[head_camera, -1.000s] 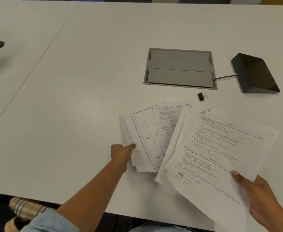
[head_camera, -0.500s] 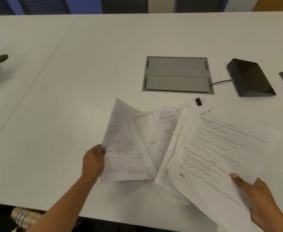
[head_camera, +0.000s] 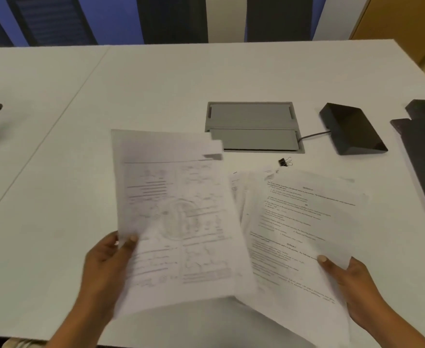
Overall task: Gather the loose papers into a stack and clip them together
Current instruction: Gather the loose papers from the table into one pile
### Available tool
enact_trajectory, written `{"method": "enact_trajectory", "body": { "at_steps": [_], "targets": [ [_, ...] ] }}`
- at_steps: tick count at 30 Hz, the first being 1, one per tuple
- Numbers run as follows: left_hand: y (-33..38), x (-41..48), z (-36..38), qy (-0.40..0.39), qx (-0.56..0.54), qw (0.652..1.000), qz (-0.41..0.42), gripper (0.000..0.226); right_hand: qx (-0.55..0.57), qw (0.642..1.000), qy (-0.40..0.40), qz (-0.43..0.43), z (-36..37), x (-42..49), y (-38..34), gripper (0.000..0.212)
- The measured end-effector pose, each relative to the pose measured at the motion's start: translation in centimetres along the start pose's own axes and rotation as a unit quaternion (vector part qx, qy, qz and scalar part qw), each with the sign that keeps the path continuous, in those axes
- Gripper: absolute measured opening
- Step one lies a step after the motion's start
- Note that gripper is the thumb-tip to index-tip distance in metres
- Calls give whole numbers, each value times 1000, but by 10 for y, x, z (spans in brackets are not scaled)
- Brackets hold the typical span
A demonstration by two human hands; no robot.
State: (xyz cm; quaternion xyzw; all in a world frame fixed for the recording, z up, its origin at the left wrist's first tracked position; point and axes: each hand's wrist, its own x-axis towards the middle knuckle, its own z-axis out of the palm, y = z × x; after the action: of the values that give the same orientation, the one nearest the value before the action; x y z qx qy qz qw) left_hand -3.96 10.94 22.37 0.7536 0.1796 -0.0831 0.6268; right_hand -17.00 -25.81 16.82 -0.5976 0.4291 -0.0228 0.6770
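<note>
Printed sheet (head_camera: 176, 217) pinched in left hand (head_camera: 106, 262), fanned papers (head_camera: 302, 234) gripped by right hand (head_camera: 352, 285), binder clip (head_camera: 284, 162) lying on table (head_camera: 131, 84) beyond.

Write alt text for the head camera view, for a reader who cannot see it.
A person's left hand lifts printed sheets while the right hand grips another fanned batch over a white table. A small black binder clip lies just beyond the papers, near a grey cable hatch.
</note>
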Motion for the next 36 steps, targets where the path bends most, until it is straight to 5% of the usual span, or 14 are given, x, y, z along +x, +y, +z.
{"method": "enact_trajectory", "body": {
  "at_steps": [5,7,11,14,17,19,22,26,30,36],
  "targets": [
    [1,-34,57,-102,-97,988,-62,17,-46,998,-49,-7,20,-5,-10,33],
    [4,-43,71,-143,-110,980,-79,18,-57,995,-87,2,26,-10,-17,9],
    [7,-47,84,-197,-85,972,-97,17,-55,989,-135,30,31,-9,-19,61],
    [7,-41,87,-177,21,982,-60,18,-51,985,-162,20,29,-6,-15,35],
    [3,-27,87,-113,187,976,10,53,-46,982,-180,26,30,-7,-16,19],
    [4,-15,86,-177,142,972,-52,70,-60,979,-191,26,31,-9,-17,17],
    [4,-8,89,-315,22,937,-152,42,-48,984,-167,38,33,-7,-19,21],
    [-1,-6,100,-286,-4,948,-141,25,72,981,-151,101,30,2,-26,46],
    [3,-1,116,-262,-2,959,-105,25,3,986,-169,9,36,11,-38,36],
    [9,16,148,-226,8,974,12,32,-50,984,-83,-149,58,34,-62,30]
  ]
}}
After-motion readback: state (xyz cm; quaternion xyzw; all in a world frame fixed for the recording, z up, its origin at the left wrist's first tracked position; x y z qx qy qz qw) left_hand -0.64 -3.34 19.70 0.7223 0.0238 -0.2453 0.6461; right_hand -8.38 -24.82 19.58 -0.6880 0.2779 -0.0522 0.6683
